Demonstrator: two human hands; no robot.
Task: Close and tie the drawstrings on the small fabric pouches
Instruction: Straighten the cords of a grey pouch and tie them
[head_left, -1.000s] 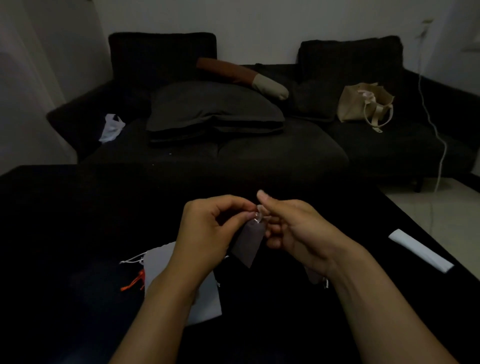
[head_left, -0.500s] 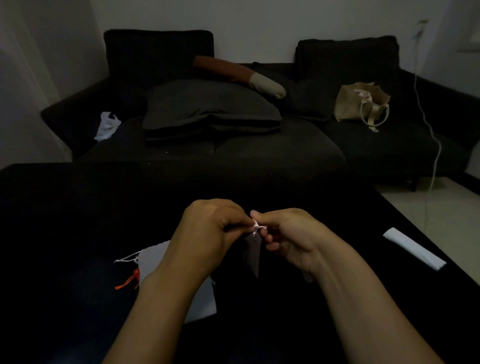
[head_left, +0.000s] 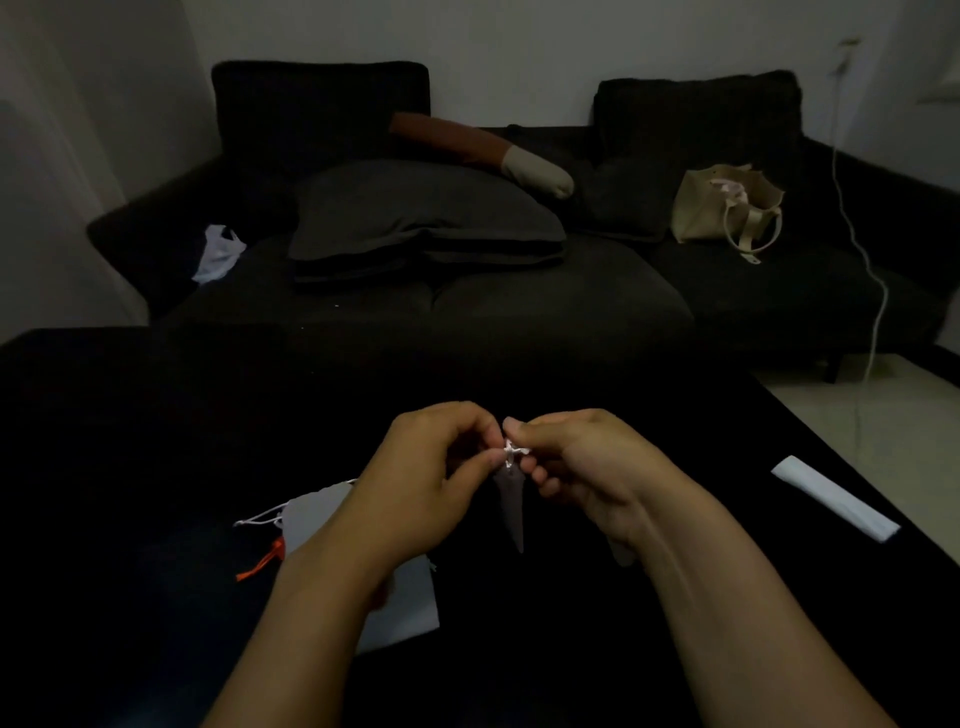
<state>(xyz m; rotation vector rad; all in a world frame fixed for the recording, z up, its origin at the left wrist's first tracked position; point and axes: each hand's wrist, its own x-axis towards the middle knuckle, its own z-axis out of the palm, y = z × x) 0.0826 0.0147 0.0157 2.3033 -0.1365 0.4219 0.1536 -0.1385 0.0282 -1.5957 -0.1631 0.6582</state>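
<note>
A small dark mauve pouch (head_left: 511, 506) hangs above the black table, its mouth gathered to a point. At its top sits a knot of pale drawstring (head_left: 514, 448). My left hand (head_left: 431, 478) pinches the string from the left. My right hand (head_left: 582, 467) pinches it from the right, thumbs almost meeting. A light grey pouch (head_left: 415, 597) lies flat on the table under my left forearm, with a white drawstring (head_left: 260, 518) trailing to its left. An orange drawstring (head_left: 262, 561) of something dark lies beside it.
The black table (head_left: 156, 441) fills the lower view. A folded white strip (head_left: 836, 504) lies at its right edge. Beyond stands a dark sofa (head_left: 467, 291) with cushions, a beige tote bag (head_left: 727, 213) and a white plastic bag (head_left: 218, 252). A white cable (head_left: 872, 291) hangs at right.
My hands drew closer over the pouch top. The pouch turned edge-on and now hangs narrow, and the pale string shows as a small knot between my fingertips.
</note>
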